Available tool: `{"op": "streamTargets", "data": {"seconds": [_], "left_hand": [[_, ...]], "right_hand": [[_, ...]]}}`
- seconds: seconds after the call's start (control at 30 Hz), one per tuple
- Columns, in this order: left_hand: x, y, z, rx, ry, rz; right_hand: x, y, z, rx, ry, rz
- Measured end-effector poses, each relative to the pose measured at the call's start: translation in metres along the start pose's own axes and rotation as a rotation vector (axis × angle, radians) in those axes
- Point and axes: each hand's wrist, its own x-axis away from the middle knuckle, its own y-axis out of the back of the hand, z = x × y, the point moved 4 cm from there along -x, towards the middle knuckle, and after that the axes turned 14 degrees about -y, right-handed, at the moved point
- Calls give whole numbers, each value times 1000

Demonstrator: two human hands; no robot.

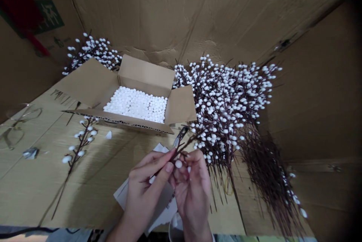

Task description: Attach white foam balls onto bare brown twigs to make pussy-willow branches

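My left hand pinches a dark brown twig between thumb and fingers near the table's front edge. A white berry shows on the twig between my hands. My right hand is closed around the berry side of the twig; something small and white shows at its fingertips. Beyond my hands stands an open cardboard box holding loose white berries. To the left lies a single branch with white berries along its upper part.
A large heap of white-berried branches lies right of the box, with bare brown stems beside it. Another berried bunch is behind the box. Glasses, a crumpled scrap and paper lie on the table. Cardboard walls surround it.
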Motion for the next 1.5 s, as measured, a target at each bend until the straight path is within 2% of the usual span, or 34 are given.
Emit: {"op": "streamTargets", "data": {"seconds": [0.13, 0.23, 0.37, 0.5, 0.7, 0.83, 0.97, 1.13, 1.27, 1.33, 1.5], "left_hand": [[8, 3, 13, 134, 206, -82], [16, 2, 18, 281, 349, -150], [19, 0, 17, 389, 392, -212], [19, -2, 15, 335, 378, -185], [21, 0, 11, 301, 295, -176], [16, -2, 6, 235, 245, -99], [10, -2, 4, 148, 224, -91], [15, -3, 11, 238, 303, -99], [19, -2, 11, 230, 361, -153], [15, -2, 6, 168, 316, -162], [4, -2, -6, -13, 146, -87]], "right_hand": [[-1, 4, 9, -96, -12, -24], [-4, 11, 10, -96, -78, -48], [-8, 17, 7, 5, -120, -52], [-11, 20, 5, 75, -93, -81], [-12, 16, 3, 73, -153, 23], [-12, 21, 0, 94, -146, 5], [-13, 23, -1, 106, -119, 8], [-14, 24, 1, 96, -97, -43], [-13, 22, 1, 24, -125, -22], [-13, 19, 2, -3, -122, -1], [-12, 10, 6, -63, -97, 44]]}}
